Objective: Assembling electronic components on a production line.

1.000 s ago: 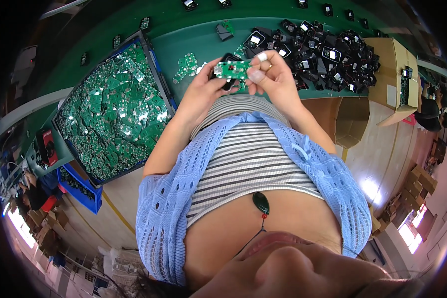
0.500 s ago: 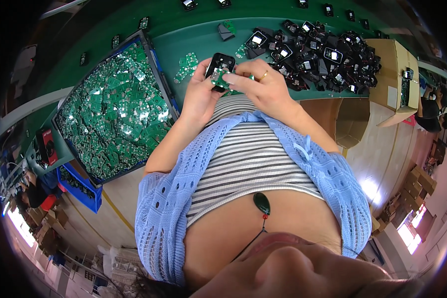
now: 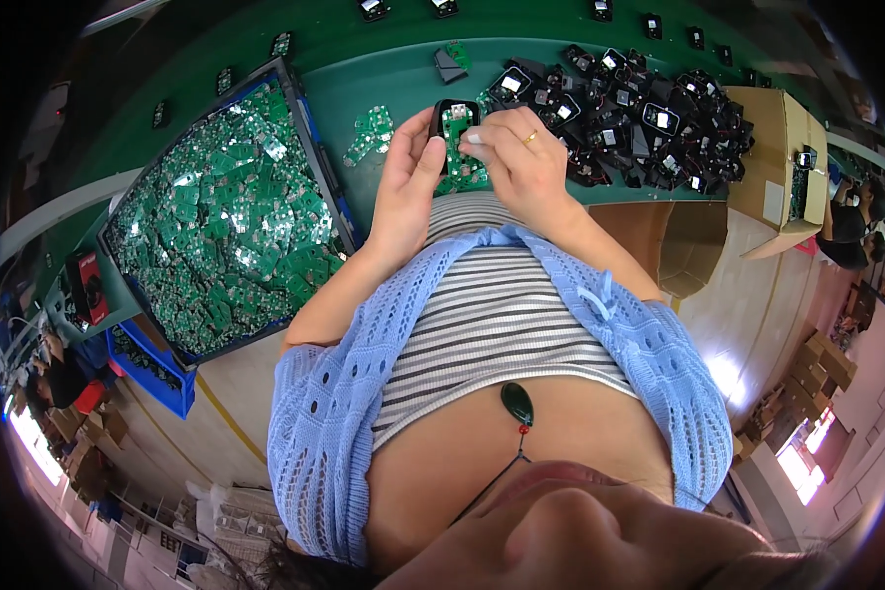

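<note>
My left hand (image 3: 408, 177) grips a small black plastic housing (image 3: 443, 110) by its left side, over the near part of the bench. A green circuit board (image 3: 456, 126) lies lengthwise over the housing's open face, but whether it sits fully inside I cannot tell. At the board's right edge, the bunched fingers of my right hand (image 3: 533, 162) pinch it, hiding part of that side. Just below the housing, more green boards (image 3: 465, 175) rest by the bench edge. Left of my left hand lie several loose boards (image 3: 369, 133).
A large tray (image 3: 329, 177) heaped with green boards stands at left. Black housings (image 3: 624, 118) are piled at right, beside a cardboard box (image 3: 762, 147). A dark grey piece (image 3: 449, 65) lies farther back. Beyond, spaced units sit on a green belt (image 3: 521, 20).
The circuit board has gone from tilted over the housing's lower part to lined up along its face. Both hands and the housing have shifted slightly right.
</note>
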{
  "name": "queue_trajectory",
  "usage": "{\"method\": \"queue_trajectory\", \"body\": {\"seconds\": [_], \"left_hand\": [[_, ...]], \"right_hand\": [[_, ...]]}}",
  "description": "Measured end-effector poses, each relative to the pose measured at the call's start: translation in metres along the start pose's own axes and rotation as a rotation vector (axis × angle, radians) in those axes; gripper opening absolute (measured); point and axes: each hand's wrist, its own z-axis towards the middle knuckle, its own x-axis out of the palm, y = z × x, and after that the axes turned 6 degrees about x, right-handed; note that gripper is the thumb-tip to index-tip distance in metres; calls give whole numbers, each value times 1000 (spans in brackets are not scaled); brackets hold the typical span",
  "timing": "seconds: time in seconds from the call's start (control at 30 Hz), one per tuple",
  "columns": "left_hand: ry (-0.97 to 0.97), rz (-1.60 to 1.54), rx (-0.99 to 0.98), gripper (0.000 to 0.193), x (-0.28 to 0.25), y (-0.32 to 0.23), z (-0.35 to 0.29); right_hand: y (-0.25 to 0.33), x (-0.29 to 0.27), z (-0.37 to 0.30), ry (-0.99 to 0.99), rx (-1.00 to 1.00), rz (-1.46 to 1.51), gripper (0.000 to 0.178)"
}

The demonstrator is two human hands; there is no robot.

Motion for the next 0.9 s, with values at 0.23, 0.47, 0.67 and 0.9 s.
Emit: {"method": "queue_trajectory", "body": {"seconds": [0.23,0.47,0.67,0.9], "left_hand": [[35,-59,45,40,-5,10,6],[32,9,88,39,-4,8,14],[42,-6,117,37,-11,11,25],[-235,-12,0,23,-57,23,83]], "right_hand": [[-3,8,2,-26,100,65,14],[-10,15,9,8,68,55,15],[-16,23,16,83,10,-21,17],[-53,59,39,137,567,307,16]]}}
